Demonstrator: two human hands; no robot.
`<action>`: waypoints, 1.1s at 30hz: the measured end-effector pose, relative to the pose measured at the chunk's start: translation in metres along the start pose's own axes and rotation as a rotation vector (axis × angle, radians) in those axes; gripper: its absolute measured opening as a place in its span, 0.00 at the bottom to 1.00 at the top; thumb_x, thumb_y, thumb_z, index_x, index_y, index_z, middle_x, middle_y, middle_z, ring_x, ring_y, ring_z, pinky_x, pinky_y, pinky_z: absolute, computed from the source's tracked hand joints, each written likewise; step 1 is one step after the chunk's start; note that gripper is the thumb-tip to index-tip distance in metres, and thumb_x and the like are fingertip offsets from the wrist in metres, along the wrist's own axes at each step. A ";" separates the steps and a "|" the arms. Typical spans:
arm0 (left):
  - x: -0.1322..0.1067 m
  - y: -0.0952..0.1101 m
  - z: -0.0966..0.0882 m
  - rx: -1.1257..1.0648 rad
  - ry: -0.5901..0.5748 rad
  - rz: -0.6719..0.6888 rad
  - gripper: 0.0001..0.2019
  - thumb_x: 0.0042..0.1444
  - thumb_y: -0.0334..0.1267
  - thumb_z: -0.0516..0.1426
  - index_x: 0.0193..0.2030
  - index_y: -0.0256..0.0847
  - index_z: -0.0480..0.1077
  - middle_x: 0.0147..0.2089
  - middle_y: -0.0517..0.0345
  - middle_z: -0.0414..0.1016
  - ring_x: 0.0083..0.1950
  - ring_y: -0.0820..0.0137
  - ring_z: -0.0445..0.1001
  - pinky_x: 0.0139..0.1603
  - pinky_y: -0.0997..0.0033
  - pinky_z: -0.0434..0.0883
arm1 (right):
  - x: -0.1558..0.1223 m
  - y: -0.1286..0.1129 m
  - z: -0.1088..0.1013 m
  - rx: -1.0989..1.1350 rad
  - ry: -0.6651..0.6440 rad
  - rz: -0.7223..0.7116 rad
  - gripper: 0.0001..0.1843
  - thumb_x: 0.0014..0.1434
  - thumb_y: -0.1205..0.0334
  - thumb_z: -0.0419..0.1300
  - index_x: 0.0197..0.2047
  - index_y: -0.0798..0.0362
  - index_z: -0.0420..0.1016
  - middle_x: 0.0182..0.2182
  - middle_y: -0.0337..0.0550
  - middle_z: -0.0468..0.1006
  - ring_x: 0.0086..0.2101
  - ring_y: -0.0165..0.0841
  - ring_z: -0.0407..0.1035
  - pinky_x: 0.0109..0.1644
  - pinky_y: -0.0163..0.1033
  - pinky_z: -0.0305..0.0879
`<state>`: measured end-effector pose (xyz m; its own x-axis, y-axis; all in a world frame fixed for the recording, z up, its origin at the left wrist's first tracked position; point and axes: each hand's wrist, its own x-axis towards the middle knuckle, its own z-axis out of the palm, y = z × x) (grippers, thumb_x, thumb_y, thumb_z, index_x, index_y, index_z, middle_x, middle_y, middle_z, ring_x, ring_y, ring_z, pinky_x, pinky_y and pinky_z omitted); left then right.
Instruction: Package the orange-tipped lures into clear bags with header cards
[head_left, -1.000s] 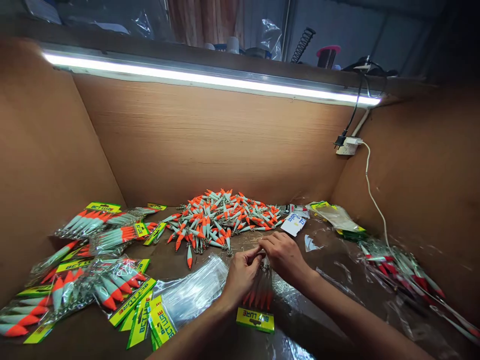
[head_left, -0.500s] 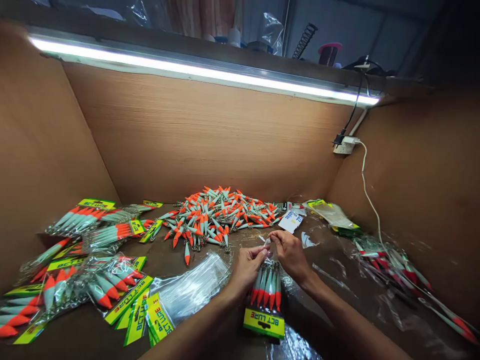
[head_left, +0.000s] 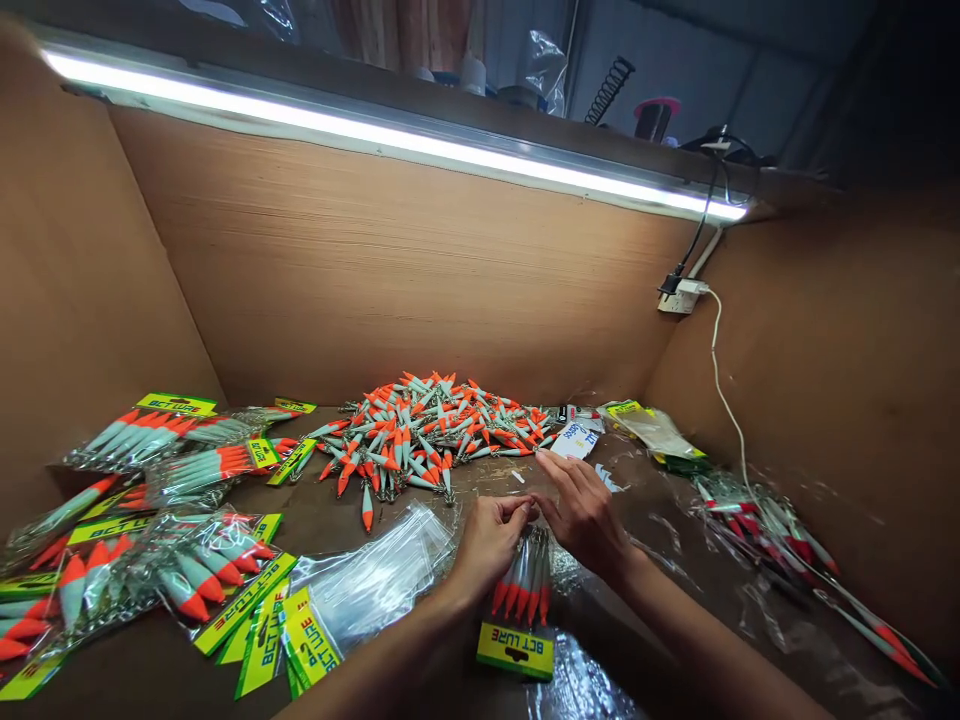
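A clear bag of squid lures, grey-green with orange tips, lies in front of me, its yellow BCT LURE card toward me. At the bag's far end my left hand is closed, thumb and finger pinching the plastic edge. My right hand is beside it, fingers stretched out and apart, with the thumb close to the left fingertips. Whether that thumb touches the plastic I cannot tell. The hands partly cover the bag's far end. A small white strip lies just beyond them.
A heap of loose lures lies against the back board. Packed lure bags are piled at the left, beside flat clear bags and yellow cards. More lures and a white cable are at the right.
My right hand has gone from a pinch at the bag's end to outstretched fingers. The left hand still pinches there. The white strip now lies on the table beyond the hands.
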<state>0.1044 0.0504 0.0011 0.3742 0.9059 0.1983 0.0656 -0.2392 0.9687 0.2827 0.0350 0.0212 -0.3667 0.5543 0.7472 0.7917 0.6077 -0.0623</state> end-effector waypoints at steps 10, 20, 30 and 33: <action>-0.007 0.013 0.001 0.112 0.021 0.006 0.17 0.60 0.43 0.54 0.37 0.36 0.83 0.33 0.57 0.83 0.35 0.63 0.74 0.36 0.72 0.66 | 0.000 -0.006 0.006 -0.051 -0.040 0.026 0.21 0.65 0.69 0.55 0.61 0.53 0.67 0.53 0.52 0.75 0.51 0.43 0.68 0.57 0.51 0.65; -0.008 0.006 0.003 0.085 0.020 -0.072 0.18 0.56 0.46 0.56 0.42 0.37 0.83 0.37 0.56 0.84 0.37 0.59 0.76 0.38 0.68 0.69 | -0.006 -0.002 0.018 0.062 -0.108 0.273 0.09 0.67 0.66 0.52 0.37 0.52 0.73 0.34 0.46 0.76 0.38 0.39 0.68 0.46 0.45 0.61; -0.002 -0.010 0.009 -0.371 0.110 -0.247 0.28 0.57 0.54 0.60 0.59 0.35 0.74 0.51 0.42 0.81 0.40 0.63 0.80 0.38 0.68 0.73 | -0.012 0.111 -0.023 0.411 0.199 0.791 0.26 0.63 0.40 0.50 0.35 0.53 0.76 0.24 0.43 0.75 0.23 0.34 0.66 0.31 0.41 0.67; 0.001 -0.007 0.003 -0.621 0.142 -0.342 0.27 0.50 0.49 0.68 0.55 0.37 0.76 0.52 0.43 0.81 0.40 0.66 0.79 0.37 0.71 0.73 | -0.019 0.142 -0.067 0.392 0.208 0.827 0.17 0.54 0.45 0.62 0.33 0.51 0.78 0.28 0.45 0.79 0.26 0.36 0.70 0.34 0.42 0.68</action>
<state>0.1073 0.0515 -0.0064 0.3001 0.9413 -0.1544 -0.3964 0.2703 0.8774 0.4351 0.0725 0.0423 0.3638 0.8058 0.4672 0.5271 0.2354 -0.8165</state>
